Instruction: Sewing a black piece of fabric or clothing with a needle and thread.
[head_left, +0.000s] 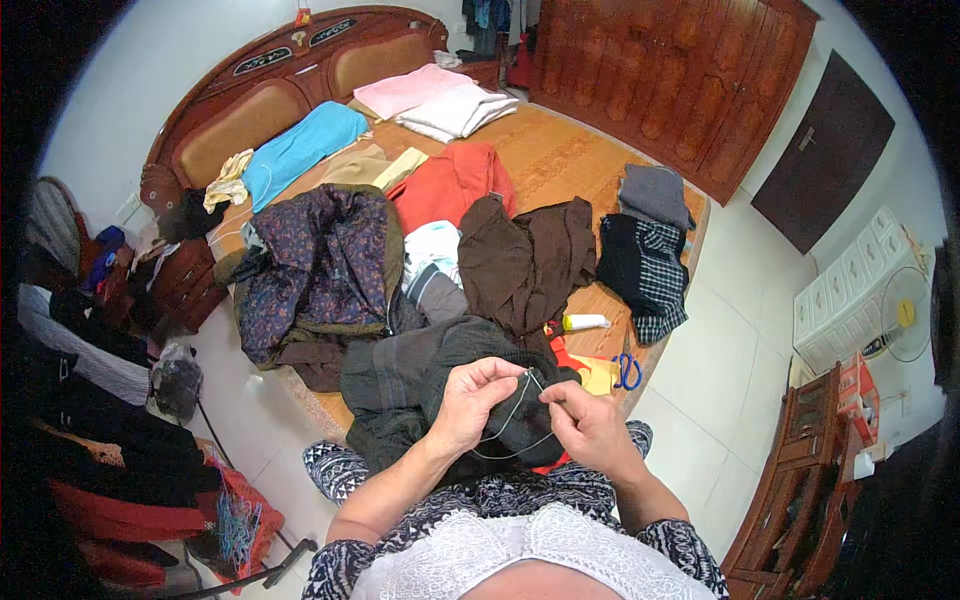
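Note:
A thin grey cord (514, 411) runs between my two hands and hangs in a loop over a dark knitted garment (401, 367) on my lap and the bed's edge. My left hand (476, 397) pinches it between thumb and index finger, beside a small shiny bit too tiny to identify. Close by on the right, my right hand (589, 427) grips another stretch of the cord with thumb and bent fingers. Blue-handled scissors (628, 371) lie on the bed beyond my right hand, next to yellow and red material (592, 371).
On the bed lie a brown garment (517, 259), a patterned jacket (322, 259), a red garment (457, 180), a folded checked cloth (652, 277) and a white tube with a yellow end (585, 322). A clothes-laden rack (97, 390) stands left; a standing fan (906, 313) is right.

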